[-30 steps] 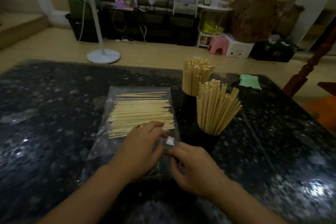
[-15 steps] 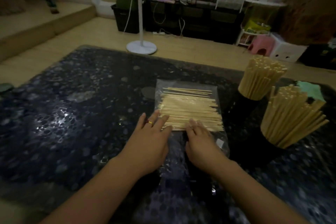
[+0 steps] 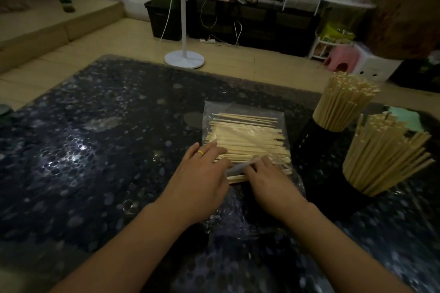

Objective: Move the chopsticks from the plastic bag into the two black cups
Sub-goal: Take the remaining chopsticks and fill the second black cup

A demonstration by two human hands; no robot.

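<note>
Clear plastic lets you see the chopsticks (image 3: 247,140) lying flat and parallel inside the bag (image 3: 245,112), which rests on the bench (image 3: 95,150) just left of the two cups. Your left hand (image 3: 202,183) lies across the bag's near left edge with fingers extended, apparently to pin it in place. Your right hand (image 3: 269,178) sits at the bag's near edge, fingers bent over a raised strip of plastic; whether it actually pinches that strip cannot be told. The far cup (image 3: 314,135) and near cup (image 3: 352,197) stand upright and are already packed with chopsticks, so little room remains.
</note>
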